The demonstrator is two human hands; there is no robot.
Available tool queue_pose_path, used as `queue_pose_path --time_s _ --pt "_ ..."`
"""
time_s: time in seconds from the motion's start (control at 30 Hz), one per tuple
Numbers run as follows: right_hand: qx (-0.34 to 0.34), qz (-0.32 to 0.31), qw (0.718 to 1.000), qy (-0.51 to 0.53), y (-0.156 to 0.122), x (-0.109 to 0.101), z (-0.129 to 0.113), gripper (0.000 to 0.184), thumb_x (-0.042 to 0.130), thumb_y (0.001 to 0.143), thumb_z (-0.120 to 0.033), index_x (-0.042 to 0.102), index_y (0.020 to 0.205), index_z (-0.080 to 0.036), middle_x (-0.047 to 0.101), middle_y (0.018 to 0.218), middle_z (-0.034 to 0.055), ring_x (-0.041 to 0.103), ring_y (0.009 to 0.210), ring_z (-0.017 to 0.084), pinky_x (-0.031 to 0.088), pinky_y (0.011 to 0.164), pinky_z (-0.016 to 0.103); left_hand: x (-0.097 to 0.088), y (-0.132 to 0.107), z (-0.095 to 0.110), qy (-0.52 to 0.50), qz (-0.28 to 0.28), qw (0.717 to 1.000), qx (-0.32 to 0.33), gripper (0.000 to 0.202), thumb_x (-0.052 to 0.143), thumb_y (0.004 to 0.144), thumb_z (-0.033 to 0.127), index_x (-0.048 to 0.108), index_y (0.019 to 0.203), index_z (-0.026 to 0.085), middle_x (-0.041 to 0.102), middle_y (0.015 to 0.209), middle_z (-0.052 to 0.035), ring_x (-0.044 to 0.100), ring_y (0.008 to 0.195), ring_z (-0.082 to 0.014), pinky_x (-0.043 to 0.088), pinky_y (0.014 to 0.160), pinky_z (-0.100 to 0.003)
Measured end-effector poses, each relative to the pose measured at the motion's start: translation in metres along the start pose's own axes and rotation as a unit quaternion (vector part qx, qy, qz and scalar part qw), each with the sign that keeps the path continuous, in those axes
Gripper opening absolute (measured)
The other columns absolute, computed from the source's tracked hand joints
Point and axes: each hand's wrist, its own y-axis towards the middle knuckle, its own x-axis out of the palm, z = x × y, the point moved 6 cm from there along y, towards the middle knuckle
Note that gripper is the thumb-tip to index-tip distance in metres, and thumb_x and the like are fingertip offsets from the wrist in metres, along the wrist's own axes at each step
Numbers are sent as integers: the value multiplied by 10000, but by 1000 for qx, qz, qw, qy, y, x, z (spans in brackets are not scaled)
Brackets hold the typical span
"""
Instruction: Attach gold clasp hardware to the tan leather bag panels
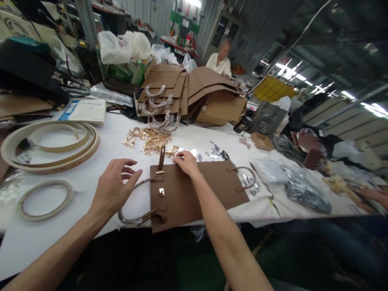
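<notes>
A flat brown bag panel [197, 194] lies before me on the table, with a wrapped handle at each end. At its left end are a small gold metal plate [161, 192] and a narrow brown strap [161, 158] with gold hardware, sticking up past the far edge. My left hand [113, 186] hovers left of the panel near the left handle [136, 220], fingers bent but apart, holding nothing. My right hand [187, 162] is at the panel's far edge, thumb and fingers pinched together beside a pile of gold metal fittings [153, 139]. Whatever sits in that pinch is too small to make out.
Rolls of tape [45, 200] and a coiled beige strip [87, 151] lie at left, near a white box [86, 110]. Stacked brown panels [212, 87] stand behind. Silver pieces, plastic bags [269, 171] and a small carton [262, 141] are rightward. A person [220, 62] sits beyond; another's hand [374, 196] shows far right.
</notes>
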Motion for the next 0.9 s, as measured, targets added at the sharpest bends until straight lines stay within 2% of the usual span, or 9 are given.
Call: queue_pose_path --time_s 0.13,0.2,0.3,0.37,0.5,0.6,0.7,0.8,0.9 --pt "0 32 996 79 -15 -16 0 203 767 855 -343 700 949 -176 739 925 29 668 812 157 535 822 302 -19 -78 -2 21 22 999 13 296 633 914 563 605 993 278 639 951 -13 678 742 -191 595 677 -330" --pt "-15 42 984 172 -35 -28 -3 235 766 849 -374 690 946 -174 732 879 28 678 792 159 557 780 294 -11 -110 -4 19 -20 998 48 257 630 928 540 619 1027 303 646 984 -20 656 707 -182 590 646 -323" --pt "-26 -29 957 289 -81 -36 -8 250 776 847 -398 714 970 -190 736 831 19 696 740 158 589 717 289 7 -142 -7 14 -76 995 69 296 627 937 526 645 1176 352 672 1148 -44 635 652 -158 598 662 -329" --pt "-16 -95 940 326 -117 -33 -10 243 792 846 -394 739 981 -199 748 821 15 708 722 156 600 703 288 19 -152 -7 12 -97 994 50 320 615 937 550 661 1189 360 689 1183 -46 640 647 -161 596 671 -330" --pt "10 -183 930 319 -172 -15 -6 211 777 878 -359 773 1016 -200 766 833 16 723 728 157 592 705 275 40 -163 -7 -4 -145 989 -30 342 573 941 609 678 1085 317 723 1004 -23 642 615 -172 553 590 -300" --pt "-19 -176 947 270 -185 -4 -7 140 754 903 -315 789 983 -204 761 861 21 716 739 154 570 707 260 50 -166 -3 28 -152 988 -28 422 564 946 591 637 1266 325 724 1112 -28 635 592 -152 518 576 -292" --pt "-78 -155 960 218 -186 1 -15 74 762 902 -262 799 935 -207 759 879 27 702 783 157 545 729 254 63 -165 1 67 -186 980 -26 470 568 961 529 594 1375 307 736 950 -10 659 635 -180 465 588 -289" --pt "-113 -140 962 205 -185 1 -21 50 764 907 -233 796 936 -207 751 877 23 688 795 154 520 733 253 81 -165 0 -43 -238 965 -97 507 586 959 529 587 1384 251 691 766 26 644 581 -172 464 584 -275" --pt "-131 -118 963 201 -187 0 -22 32 755 916 -211 779 936 -203 739 883 19 681 814 152 503 742 257 99 -171 -5 -247 -248 915 -202 576 624 928 575 568 1372 213 670 759 35 613 511 -150 464 499 -254"
